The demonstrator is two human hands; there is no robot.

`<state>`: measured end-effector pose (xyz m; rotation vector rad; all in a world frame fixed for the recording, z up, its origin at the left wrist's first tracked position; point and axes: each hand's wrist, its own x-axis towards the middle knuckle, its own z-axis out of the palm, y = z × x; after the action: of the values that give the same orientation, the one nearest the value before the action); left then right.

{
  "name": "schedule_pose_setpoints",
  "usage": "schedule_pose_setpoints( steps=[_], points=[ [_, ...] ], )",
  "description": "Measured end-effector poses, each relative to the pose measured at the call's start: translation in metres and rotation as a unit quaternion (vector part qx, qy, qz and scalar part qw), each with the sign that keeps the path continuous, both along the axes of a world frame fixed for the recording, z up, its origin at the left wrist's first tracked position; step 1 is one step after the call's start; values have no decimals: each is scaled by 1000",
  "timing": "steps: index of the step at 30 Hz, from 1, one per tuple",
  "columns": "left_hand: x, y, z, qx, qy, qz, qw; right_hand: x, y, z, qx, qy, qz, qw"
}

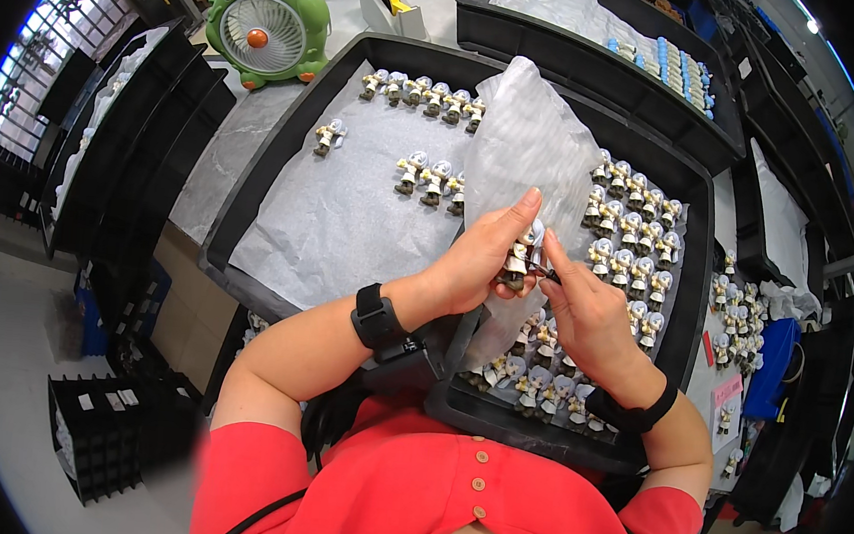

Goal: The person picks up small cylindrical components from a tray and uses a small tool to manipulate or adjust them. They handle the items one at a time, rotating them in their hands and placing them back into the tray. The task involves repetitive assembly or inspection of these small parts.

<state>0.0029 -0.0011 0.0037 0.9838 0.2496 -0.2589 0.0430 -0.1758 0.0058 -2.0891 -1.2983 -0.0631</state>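
My left hand (476, 254) is closed around a small figurine (519, 264) with pale hair, a white outfit and dark feet. My right hand (589, 310) pinches a thin dark tool (545, 270), its tip at the figurine's front; the tool's kind is hard to make out. Beneath my left forearm is a black tray (253, 188) lined with white paper, with a few similar figurines (411, 170) standing in loose rows. A second black tray (696, 288) lies under my right hand, filled with rows of such figurines (641, 229). A translucent white sheet (528, 134) rises behind my hands.
A green animal-shaped fan (270, 29) and a tape dispenser (392, 10) stand at the back. Another black tray (603, 75) holds blue-and-white pieces. More figurines (739, 322) crowd the table at right, near a blue bin (772, 370). Stacked black trays (137, 134) rise at left.
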Motion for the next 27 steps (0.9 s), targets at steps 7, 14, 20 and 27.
schedule_pose_setpoints(
  steps=[7,14,20,27],
  points=[
    [0,0,-1,1,-5,1,1000,0,1,-1,11,2,3,1000],
    [-1,0,0,1,-9,-3,1000,1,1,-1,28,0,7,1000],
    [-1,0,-1,3,-5,5,1000,0,3,0,27,3,9,1000],
    [-1,-1,0,-3,-5,4,1000,2,2,-3,24,6,9,1000]
  ],
)
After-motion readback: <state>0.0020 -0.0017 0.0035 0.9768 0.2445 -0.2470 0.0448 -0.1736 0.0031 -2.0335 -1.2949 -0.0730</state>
